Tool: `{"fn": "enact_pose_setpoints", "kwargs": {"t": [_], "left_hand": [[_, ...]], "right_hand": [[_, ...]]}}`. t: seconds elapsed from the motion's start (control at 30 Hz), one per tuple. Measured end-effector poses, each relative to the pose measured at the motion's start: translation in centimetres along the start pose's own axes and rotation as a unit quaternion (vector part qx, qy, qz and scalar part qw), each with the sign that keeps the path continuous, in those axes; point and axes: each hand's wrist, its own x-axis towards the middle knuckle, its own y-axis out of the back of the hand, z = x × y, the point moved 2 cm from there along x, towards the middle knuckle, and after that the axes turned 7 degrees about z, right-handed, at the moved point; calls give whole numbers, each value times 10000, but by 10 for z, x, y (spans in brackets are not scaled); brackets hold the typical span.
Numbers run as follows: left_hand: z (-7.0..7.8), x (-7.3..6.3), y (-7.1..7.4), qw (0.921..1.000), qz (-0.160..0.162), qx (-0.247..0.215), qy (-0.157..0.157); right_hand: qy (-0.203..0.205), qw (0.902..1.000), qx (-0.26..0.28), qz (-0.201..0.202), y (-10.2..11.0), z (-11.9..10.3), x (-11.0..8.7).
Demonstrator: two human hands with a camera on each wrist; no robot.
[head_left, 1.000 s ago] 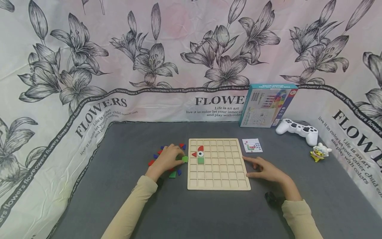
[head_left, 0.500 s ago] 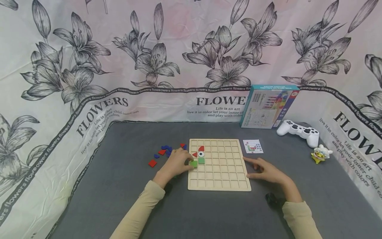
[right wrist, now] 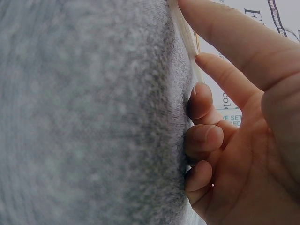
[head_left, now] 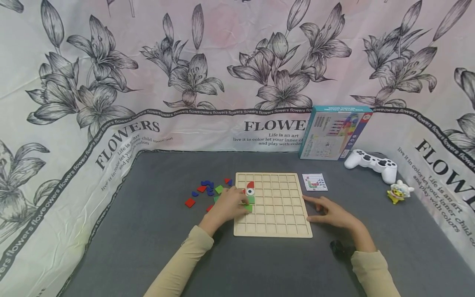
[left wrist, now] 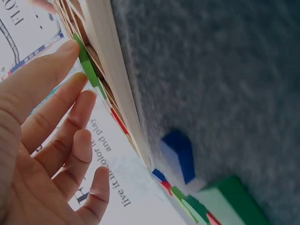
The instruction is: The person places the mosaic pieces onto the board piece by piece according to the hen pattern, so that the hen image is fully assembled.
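Observation:
My left hand [head_left: 231,203] reaches over the left side of a wooden grid board [head_left: 278,225]. Its thumb and index finger pinch a light green square tile [head_left: 249,209] at the cell just below a dark green tile [head_left: 252,199]. Above these lie a white tile with an eye [head_left: 250,192] and a red curved piece [head_left: 251,184]. A red triangle left of the eye is mostly hidden by the fingers. In the left wrist view, thumb and index tips meet the light green tile [left wrist: 85,61]. My right hand [head_left: 332,212] touches the board's right edge with thumb and index finger.
Loose red [head_left: 190,202], blue [head_left: 207,183] and green [head_left: 219,189] pieces lie left of the board. A pattern card [head_left: 314,182] sits at its upper right. Behind stand a box [head_left: 330,134], a white game controller [head_left: 371,163] and a small yellow figurine [head_left: 398,191].
My left hand has moved right from beside the board onto it, carrying the light green tile to the cell below the dark green one. The right hand stays at the edge.

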Motion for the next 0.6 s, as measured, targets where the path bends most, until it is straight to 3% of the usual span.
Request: {"fn": "enact_pose_setpoints", "kwargs": {"t": [0.6], "left_hand": [[7,8,-9,9999,-30,115,28]], "right_hand": [[66,10000,-52,38,0,0,1]]}}
